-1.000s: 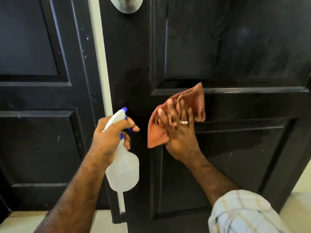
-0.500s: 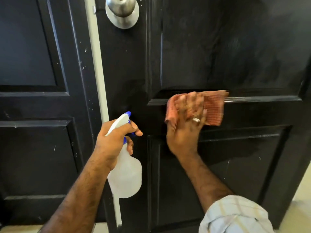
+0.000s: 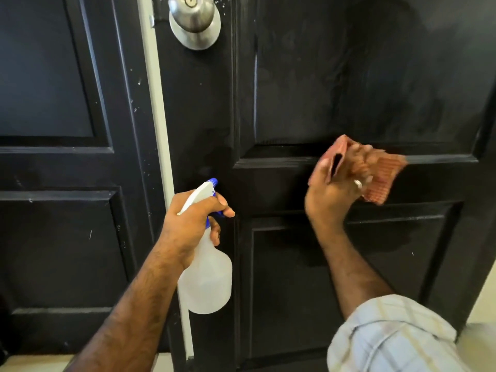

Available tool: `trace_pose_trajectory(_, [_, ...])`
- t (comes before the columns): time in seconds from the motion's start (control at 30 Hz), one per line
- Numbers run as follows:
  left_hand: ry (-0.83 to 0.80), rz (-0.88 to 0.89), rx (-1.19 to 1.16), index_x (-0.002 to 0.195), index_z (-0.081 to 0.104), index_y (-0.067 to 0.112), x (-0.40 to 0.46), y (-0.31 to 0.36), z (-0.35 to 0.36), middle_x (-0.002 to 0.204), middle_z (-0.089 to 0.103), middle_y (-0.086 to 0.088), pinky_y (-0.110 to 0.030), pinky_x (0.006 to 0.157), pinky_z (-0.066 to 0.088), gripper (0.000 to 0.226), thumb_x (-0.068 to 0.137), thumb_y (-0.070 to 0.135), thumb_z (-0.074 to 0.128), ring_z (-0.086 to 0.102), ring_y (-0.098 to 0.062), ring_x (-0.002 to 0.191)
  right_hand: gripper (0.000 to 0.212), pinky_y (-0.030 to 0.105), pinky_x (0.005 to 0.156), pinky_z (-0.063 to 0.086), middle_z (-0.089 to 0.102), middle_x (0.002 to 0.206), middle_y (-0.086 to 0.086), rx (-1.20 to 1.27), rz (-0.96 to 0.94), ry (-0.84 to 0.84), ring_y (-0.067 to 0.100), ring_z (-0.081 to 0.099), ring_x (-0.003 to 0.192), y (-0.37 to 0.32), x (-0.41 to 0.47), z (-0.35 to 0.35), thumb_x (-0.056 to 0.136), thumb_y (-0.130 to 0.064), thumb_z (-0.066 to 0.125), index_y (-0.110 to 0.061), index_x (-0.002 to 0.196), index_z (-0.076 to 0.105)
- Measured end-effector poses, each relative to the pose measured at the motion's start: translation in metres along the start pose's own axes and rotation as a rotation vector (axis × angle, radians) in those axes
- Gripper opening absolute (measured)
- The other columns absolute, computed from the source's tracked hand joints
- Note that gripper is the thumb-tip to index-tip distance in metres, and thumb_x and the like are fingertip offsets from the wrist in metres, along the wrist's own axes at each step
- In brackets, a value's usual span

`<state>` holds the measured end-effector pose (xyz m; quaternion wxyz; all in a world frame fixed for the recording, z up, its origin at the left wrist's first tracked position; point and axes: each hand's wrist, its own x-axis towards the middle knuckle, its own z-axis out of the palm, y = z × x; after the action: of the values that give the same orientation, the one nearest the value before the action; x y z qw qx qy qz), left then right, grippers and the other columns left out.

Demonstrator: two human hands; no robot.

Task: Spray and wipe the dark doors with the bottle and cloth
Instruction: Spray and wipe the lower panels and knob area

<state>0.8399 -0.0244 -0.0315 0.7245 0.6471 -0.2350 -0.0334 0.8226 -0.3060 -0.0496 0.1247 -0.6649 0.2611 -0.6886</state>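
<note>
Two black panelled doors fill the view: the left door [image 3: 53, 103] and the right door [image 3: 349, 76]. My left hand [image 3: 193, 218] grips the neck of a translucent white spray bottle [image 3: 206, 280] with a blue nozzle, held in front of the right door's left edge. My right hand [image 3: 335, 189] holds a reddish-orange cloth [image 3: 381, 178] against the moulding between the right door's upper and lower panels. The cloth and fingers are motion-blurred.
A silver door knob [image 3: 194, 22] with a keyhole sits at the top of the right door. A white frame strip [image 3: 161, 130] runs between the doors. Pale floor [image 3: 480, 345] shows at the lower right.
My right hand has swept the cloth rightwards and upwards along the right door's middle rail. The view has tilted up, bringing the knob further into sight. The left hand keeps the bottle.
</note>
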Motion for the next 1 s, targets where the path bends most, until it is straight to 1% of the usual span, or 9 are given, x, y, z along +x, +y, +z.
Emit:
trace_pose_trajectory(0.13, [0.029, 0.002, -0.013, 0.094, 0.073, 0.012, 0.002, 0.008, -0.007, 0.089, 0.078, -0.015, -0.035, 0.057, 0.054, 0.007, 0.096, 0.011, 0.067, 0.054, -0.02, 0.049, 0.065, 0.065, 0.13, 0.016, 0.027, 0.173, 0.023, 0.062, -0.494, -0.266, 0.044, 0.018, 0.163, -0.029, -0.058, -0.007, 0.11, -0.038, 0.043, -0.007, 0.167, 0.034])
trace_pose_trajectory(0.23, [0.02, 0.006, -0.003, 0.091, 0.073, 0.012, -0.003, 0.009, -0.004, 0.089, 0.078, -0.016, -0.036, 0.058, 0.054, 0.009, 0.097, 0.011, 0.066, 0.053, -0.019, 0.047, 0.067, 0.059, 0.125, 0.031, 0.041, 0.168, 0.018, -0.004, -0.767, -0.296, 0.044, 0.04, 0.153, 0.013, -0.019, -0.022, 0.1, -0.026, 0.059, -0.01, 0.163, 0.044])
trace_pose_trajectory(0.3, [-0.016, 0.011, 0.001, 0.09, 0.073, 0.01, -0.008, 0.01, 0.0, 0.089, 0.078, -0.017, -0.035, 0.057, 0.054, 0.01, 0.097, 0.01, 0.065, 0.053, -0.02, 0.047, 0.063, 0.061, 0.123, 0.035, 0.047, 0.162, 0.025, -0.073, -0.683, -0.164, 0.05, 0.047, 0.146, 0.055, 0.002, -0.026, 0.102, -0.025, 0.06, -0.005, 0.161, 0.046])
trace_pose_trajectory(0.47, [-0.045, 0.015, -0.001, 0.093, 0.073, 0.011, -0.005, 0.015, 0.016, 0.089, 0.078, -0.015, -0.034, 0.055, 0.054, 0.006, 0.096, 0.012, 0.067, 0.054, -0.019, 0.048, 0.062, 0.062, 0.125, 0.032, 0.05, 0.155, 0.033, 0.11, 0.043, 0.085, 0.051, 0.046, 0.146, 0.03, 0.015, -0.025, 0.109, -0.038, 0.056, 0.005, 0.153, 0.049])
trace_pose_trajectory(0.7, [-0.042, -0.012, -0.026, 0.125, 0.063, 0.006, 0.004, 0.018, 0.033, 0.094, 0.079, -0.015, -0.034, 0.053, 0.055, 0.035, 0.093, 0.017, 0.071, 0.056, -0.018, 0.05, 0.066, 0.055, 0.128, 0.03, 0.046, 0.165, 0.018, 0.061, -0.871, -0.305, 0.038, 0.04, 0.155, 0.03, 0.007, -0.043, 0.092, -0.01, 0.067, -0.006, 0.156, 0.053])
trace_pose_trajectory(0.77, [-0.025, -0.009, -0.02, 0.117, 0.067, 0.007, 0.001, 0.018, 0.032, 0.094, 0.079, -0.015, -0.034, 0.053, 0.055, 0.025, 0.093, 0.016, 0.07, 0.055, -0.018, 0.049, 0.071, 0.059, 0.124, 0.034, 0.044, 0.167, 0.016, 0.044, -0.818, -0.301, 0.038, 0.04, 0.156, 0.062, 0.03, -0.048, 0.088, -0.005, 0.068, -0.008, 0.157, 0.052])
trace_pose_trajectory(0.9, [0.011, -0.034, -0.034, 0.108, 0.07, 0.009, -0.004, 0.019, 0.019, 0.091, 0.079, -0.015, -0.035, 0.056, 0.054, 0.015, 0.094, 0.014, 0.069, 0.054, -0.019, 0.05, 0.068, 0.068, 0.127, 0.022, 0.024, 0.175, 0.02, 0.08, -0.113, -0.034, 0.048, 0.019, 0.162, 0.056, -0.013, -0.034, 0.111, -0.033, 0.052, -0.018, 0.171, 0.023])
trace_pose_trajectory(0.93, [0.02, -0.038, -0.042, 0.103, 0.071, 0.01, -0.005, 0.019, 0.016, 0.09, 0.078, -0.015, -0.035, 0.056, 0.054, 0.009, 0.095, 0.013, 0.069, 0.054, -0.019, 0.049, 0.067, 0.068, 0.129, 0.016, 0.021, 0.177, 0.019, 0.102, -0.081, -0.053, 0.047, 0.013, 0.163, 0.037, -0.031, -0.027, 0.113, -0.038, 0.047, -0.018, 0.172, 0.02])
trace_pose_trajectory(1.0, [0.028, -0.025, -0.048, 0.094, 0.072, 0.013, -0.007, 0.02, 0.009, 0.087, 0.078, -0.014, -0.035, 0.056, 0.054, 0.003, 0.095, 0.012, 0.069, 0.053, -0.019, 0.049, 0.067, 0.064, 0.131, 0.011, 0.018, 0.178, 0.015, 0.112, -0.315, -0.236, 0.042, 0.006, 0.166, 0.002, -0.06, -0.022, 0.11, -0.034, 0.05, -0.013, 0.17, 0.027])
